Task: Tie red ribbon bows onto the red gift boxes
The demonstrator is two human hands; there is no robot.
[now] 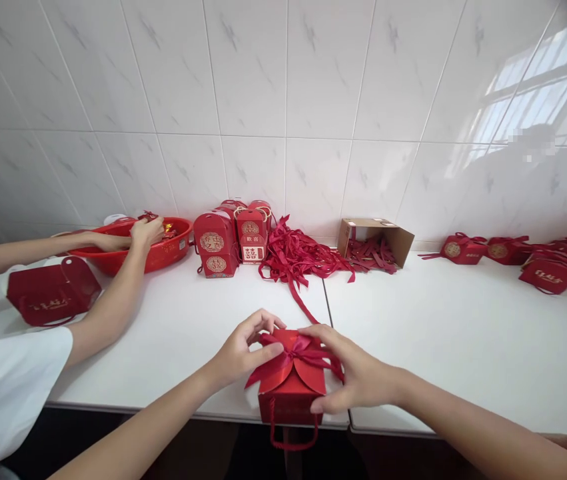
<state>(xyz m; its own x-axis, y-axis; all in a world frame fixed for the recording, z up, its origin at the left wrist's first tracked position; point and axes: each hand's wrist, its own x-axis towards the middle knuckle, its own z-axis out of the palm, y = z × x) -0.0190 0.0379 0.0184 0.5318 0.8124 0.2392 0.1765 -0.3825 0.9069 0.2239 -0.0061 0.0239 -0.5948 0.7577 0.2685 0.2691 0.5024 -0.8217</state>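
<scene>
A red gift box (292,387) with petal-shaped top flaps stands at the table's front edge, its rope handle (293,445) hanging down in front. Across its top lies a dark red ribbon bow (293,353), its tails spreading to both sides. My left hand (253,350) is curled at the left side of the top, thumb on the ribbon's left loop. My right hand (353,373) wraps the right side of the box, with fingers over the top edge and thumb against the front corner. Its fingertips are partly hidden by the ribbon.
Upright red boxes (216,247) stand by the wall beside a heap of ribbons (303,250). A cardboard box (400,243) lies open with ribbon strips. Tied boxes (463,250) line the right. On the left, a co-worker's hands (147,233) reach over a red basin (163,260), near another box (53,293).
</scene>
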